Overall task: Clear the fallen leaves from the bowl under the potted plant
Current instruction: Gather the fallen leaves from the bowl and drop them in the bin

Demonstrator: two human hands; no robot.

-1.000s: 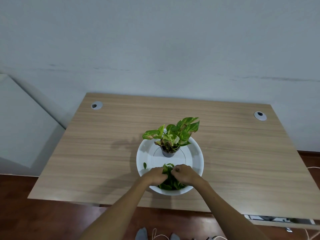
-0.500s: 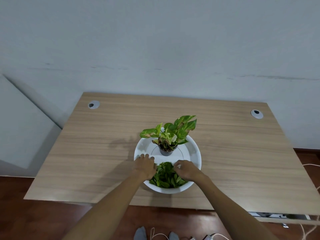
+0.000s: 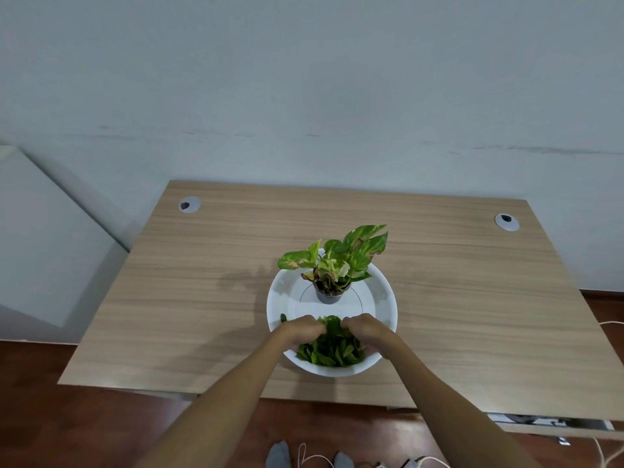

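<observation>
A white bowl sits near the front of a wooden desk. A small dark pot with a green and yellow plant stands in the bowl's far half. A heap of loose green leaves fills the near half. My left hand and my right hand are both inside the bowl, curled over the top of the heap, fingers closed around leaves. One single leaf lies apart by the left wall of the bowl.
Two grey cable grommets sit at the desk's back left and back right. A pale wall stands behind the desk. Below the front edge are a dark wooden floor, white cables and my grey-socked feet.
My hands spread apart to the sides of the leaf heap half a second ago, then came back together on top of it. The view has shifted slightly.
</observation>
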